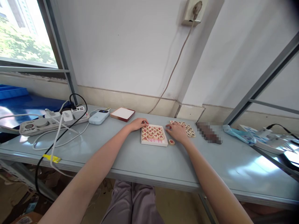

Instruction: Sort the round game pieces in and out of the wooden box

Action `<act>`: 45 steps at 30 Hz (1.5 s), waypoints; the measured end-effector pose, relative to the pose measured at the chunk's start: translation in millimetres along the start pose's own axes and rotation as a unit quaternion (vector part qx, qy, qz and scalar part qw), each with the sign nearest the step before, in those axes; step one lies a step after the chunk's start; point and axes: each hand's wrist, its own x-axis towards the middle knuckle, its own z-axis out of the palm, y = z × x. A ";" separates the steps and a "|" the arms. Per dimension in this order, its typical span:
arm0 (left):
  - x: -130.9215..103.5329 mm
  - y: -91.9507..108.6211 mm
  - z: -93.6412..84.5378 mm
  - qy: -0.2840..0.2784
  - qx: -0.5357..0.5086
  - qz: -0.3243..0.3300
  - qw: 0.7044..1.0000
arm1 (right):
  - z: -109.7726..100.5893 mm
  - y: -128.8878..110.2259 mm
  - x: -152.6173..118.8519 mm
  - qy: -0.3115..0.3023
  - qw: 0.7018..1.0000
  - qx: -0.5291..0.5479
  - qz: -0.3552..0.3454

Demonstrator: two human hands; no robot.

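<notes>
A shallow white box holds rows of round wooden Chinese chess pieces with red characters; a strip along its near side has no pieces, showing pink marks on the floor. My left hand rests at the box's far left corner, its fingers bent over the rim. To the right of the box, my right hand lies low over the table with its fingers apart, beside a loose cluster of pieces that it partly covers. One single piece with a red character lies just off the box's near right corner.
A flat box lid lies behind on the left, near a light blue power bank. A power strip with tangled cables spreads over the left end. Right of the pieces lie a blurred brown object and a blue plastic bag.
</notes>
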 end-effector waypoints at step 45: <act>0.6 0.4 -0.8 0.007 0.035 0.025 0.999 | -52.6 -49.7 -27.1 -0.124 0.915 0.290 -0.250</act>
